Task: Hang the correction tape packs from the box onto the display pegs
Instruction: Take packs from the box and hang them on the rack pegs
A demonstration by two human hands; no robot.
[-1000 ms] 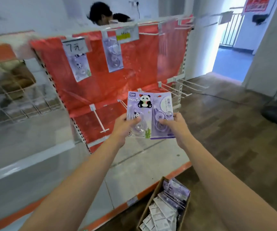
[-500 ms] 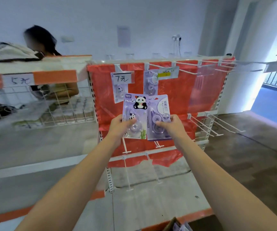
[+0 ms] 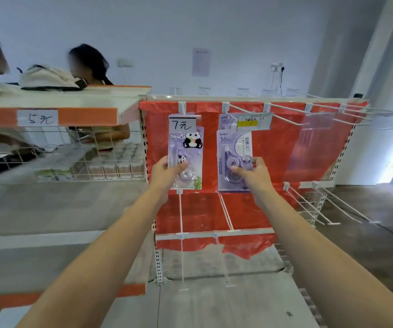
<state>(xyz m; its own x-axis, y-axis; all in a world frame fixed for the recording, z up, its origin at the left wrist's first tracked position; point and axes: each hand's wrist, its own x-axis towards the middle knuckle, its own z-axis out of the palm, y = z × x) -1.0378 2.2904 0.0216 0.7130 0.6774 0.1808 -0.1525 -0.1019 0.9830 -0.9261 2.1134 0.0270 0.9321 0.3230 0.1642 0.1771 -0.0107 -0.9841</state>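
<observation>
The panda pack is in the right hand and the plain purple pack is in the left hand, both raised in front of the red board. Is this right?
Not quite: the hands are swapped. The head view shows the left hand holding the panda pack and the right hand holding the plain purple pack, both raised before the red board.

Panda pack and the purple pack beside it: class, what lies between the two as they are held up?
In the head view, only the red backing sheet shows between the panda pack and the purple pack; they do not touch.

- "5元" on a white shelf label [image 3: 37,118], far left.
- "7元" on a peg tag [image 3: 183,124].
- "PANDA" on the left pack [image 3: 186,147].
- "36" on the right pack [image 3: 234,150].
</observation>
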